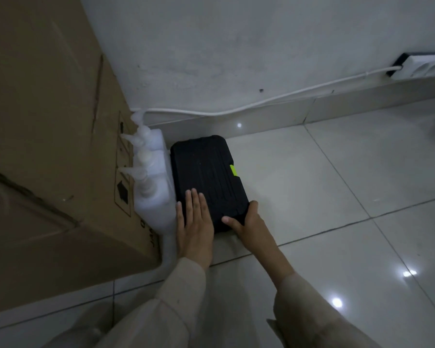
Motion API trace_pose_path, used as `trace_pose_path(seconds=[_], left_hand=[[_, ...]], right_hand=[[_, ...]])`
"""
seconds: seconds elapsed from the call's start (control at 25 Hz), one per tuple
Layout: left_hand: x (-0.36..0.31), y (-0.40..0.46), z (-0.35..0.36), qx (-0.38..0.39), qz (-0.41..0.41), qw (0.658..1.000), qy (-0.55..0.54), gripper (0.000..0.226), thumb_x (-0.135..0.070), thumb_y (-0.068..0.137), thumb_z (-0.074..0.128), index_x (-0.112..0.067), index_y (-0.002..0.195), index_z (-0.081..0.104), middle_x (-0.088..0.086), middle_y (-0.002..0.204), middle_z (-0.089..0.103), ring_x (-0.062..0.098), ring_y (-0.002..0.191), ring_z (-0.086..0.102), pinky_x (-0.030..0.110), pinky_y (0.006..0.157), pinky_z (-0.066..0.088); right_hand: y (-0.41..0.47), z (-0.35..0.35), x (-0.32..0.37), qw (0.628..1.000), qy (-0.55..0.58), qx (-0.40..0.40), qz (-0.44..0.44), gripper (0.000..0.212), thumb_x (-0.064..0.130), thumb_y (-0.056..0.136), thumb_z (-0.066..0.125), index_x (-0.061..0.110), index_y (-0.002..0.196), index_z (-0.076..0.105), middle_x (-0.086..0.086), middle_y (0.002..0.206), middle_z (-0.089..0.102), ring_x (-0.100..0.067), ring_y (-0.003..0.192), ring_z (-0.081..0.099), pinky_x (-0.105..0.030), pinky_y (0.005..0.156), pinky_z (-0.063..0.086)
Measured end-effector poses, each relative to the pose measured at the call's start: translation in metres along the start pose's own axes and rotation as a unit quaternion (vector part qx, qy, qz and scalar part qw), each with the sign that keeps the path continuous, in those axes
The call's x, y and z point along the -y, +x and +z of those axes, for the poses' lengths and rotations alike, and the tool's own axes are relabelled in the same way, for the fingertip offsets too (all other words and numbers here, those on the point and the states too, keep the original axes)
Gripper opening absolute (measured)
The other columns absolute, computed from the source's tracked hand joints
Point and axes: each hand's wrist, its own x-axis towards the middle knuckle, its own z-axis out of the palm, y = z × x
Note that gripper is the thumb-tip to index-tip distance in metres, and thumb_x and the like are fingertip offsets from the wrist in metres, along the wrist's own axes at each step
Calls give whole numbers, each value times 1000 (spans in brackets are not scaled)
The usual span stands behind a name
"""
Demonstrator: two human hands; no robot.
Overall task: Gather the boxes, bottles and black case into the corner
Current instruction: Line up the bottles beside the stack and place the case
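A black case [206, 177] with a lime-green latch lies flat on the tiled floor, its far end against the skirting of the wall. Three white pump bottles [152, 182] stand in a row between the case and a large cardboard box [48, 146]. My left hand [195, 224] rests flat on the near left part of the case lid, fingers straight. My right hand [246, 222] grips the case's near right corner, thumb on the lid and fingers curled round the side.
A white cable [236, 110] runs along the wall to a white power strip [422, 66] at the far right. Glossy grey floor tiles [337, 197] stretch to the right of the case. My beige sleeves fill the bottom of the view.
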Motion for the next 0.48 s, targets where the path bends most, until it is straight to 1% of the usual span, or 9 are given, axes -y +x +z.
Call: trace_pose_path(seconds=[0.04,0.12,0.2,0.28,0.32,0.36,0.4,0.44,0.48], left_hand=[[-2,1,-2,19,-4,1000,1,55,-2,89,7,5,128,-30,21,154,-20,31,143,-18,42,109,-18],[-5,3,-7,33,-22,999,5,60,-3,79,-2,5,133,-27,21,154,-20,31,144,-17,40,114,-13],[-4,8,0,27,-37,999,-6,62,-3,83,5,5,140,-17,20,154,-17,30,145,-9,38,116,-8],[-4,13,0,-48,-25,998,-25,57,-1,89,20,5,143,4,20,154,2,29,145,14,35,116,-7],[-4,15,-2,-52,-20,998,-34,55,-1,90,24,7,143,9,21,154,6,29,144,18,34,117,-7],[-2,16,-9,-19,-21,998,-47,56,-1,93,24,7,143,2,22,156,0,29,146,9,35,117,-7],[-1,15,-16,43,-28,997,-54,59,0,95,25,5,143,-8,21,156,-11,29,147,-4,36,118,-6],[1,15,-23,116,-33,992,-48,62,0,96,27,3,143,-14,20,155,-18,29,146,-11,36,118,-4],[2,16,-30,160,-30,986,-48,65,-2,96,30,2,143,-15,19,155,-20,29,146,-13,37,118,-2]], right_hand=[[2,1,1,1000,-1,-2,-6,51,45,80,65,15,100,29,-15,112,56,-31,99,57,-46,81,50],[7,1,0,1000,1,0,-16,50,43,80,65,14,101,30,-16,114,56,-32,102,57,-46,82,50],[11,1,-1,1000,-3,11,-11,50,43,81,64,14,101,29,-18,116,55,-32,103,56,-47,83,49],[15,-1,0,999,-23,27,2,51,45,81,63,15,100,27,-18,114,56,-32,101,57,-46,82,49],[17,-3,2,998,-43,39,11,52,47,80,63,15,100,27,-18,113,58,-32,99,58,-46,82,49],[18,-6,4,996,-69,53,23,54,51,79,62,15,101,27,-17,112,59,-32,99,59,-47,82,49],[18,-8,8,992,-104,65,34,59,55,78,60,14,105,29,-16,114,58,-32,101,58,-47,84,49],[18,-10,11,985,-155,66,40,67,59,76,58,12,115,30,-15,120,55,-31,106,56,-46,87,48],[17,-12,16,973,-222,54,35,79,63,76,55,11,128,27,-13,128,49,-31,114,51,-45,90,47]])
